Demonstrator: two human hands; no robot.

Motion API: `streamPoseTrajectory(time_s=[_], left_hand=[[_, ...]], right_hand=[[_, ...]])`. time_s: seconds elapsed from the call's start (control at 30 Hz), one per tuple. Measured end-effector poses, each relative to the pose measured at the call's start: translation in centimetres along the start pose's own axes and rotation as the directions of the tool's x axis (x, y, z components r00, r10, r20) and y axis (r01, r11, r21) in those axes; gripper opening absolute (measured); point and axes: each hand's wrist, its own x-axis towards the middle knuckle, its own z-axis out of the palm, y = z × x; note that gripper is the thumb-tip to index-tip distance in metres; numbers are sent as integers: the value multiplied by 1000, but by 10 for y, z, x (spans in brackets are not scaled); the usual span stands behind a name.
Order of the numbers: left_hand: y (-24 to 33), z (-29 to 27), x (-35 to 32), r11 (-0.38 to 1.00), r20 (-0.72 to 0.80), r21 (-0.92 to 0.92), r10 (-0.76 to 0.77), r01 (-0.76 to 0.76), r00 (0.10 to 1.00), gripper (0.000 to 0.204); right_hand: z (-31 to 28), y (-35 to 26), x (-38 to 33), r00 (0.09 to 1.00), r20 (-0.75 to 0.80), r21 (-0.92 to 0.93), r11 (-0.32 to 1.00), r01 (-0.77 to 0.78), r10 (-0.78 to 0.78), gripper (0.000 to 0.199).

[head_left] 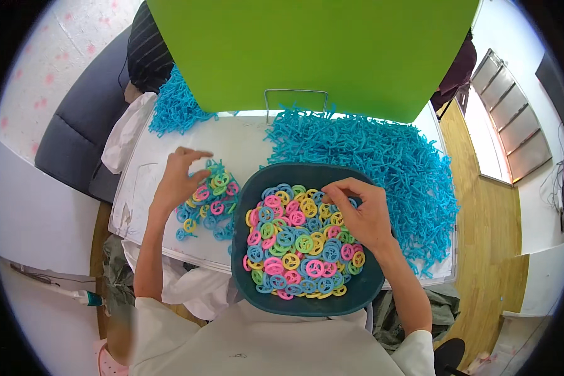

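Note:
A dark green basin (pixel 244 294) stands at the table's near edge in front of me, full of small plastic spoked wheels (pixel 304 243) in pink, yellow, blue and green. My right hand (pixel 360 210) is over its far right part, thumb and fingertips pinched together among the wheels. What the pinch holds, if anything, is hidden. To the left of the basin, my left hand (pixel 180 182) hovers at a small heap of similar wheels mixed with blue pieces (pixel 216 194). Its index finger and thumb are apart, slightly blurred, with nothing visible between them.
Thin blue branched plastic pieces (pixel 370 150) form a large pile behind and right of the basin. A smaller blue pile (pixel 175 106) lies far left. A green board (pixel 319 56) with a wire stand (pixel 296 93) rises at the back. People's clothing shows on both sides of it.

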Motion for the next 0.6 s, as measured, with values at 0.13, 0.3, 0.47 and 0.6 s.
streamPoseTrajectory(time_s=[0.13, 0.3, 0.47, 0.6], left_hand=[[25, 28, 53, 964, 28, -267, 2, 6, 1000, 26], [49, 104, 118, 933, -86, -180, 302, -313, 950, 22], [52, 123, 141, 925, 119, -58, 379, -375, 918, 17], [71, 95, 127, 941, -73, -241, 228, -240, 971, 12]], right_hand=[[-1, 2, 0, 1000, 6, -17, 1000, -1, 1, 13], [-1, 0, 1, 1000, 6, -44, 999, -26, 26, 13], [2, -1, 0, 1000, -11, -42, 999, -1, 0, 14], [-4, 3, -3, 998, -47, -2, 999, -33, 33, 14]])
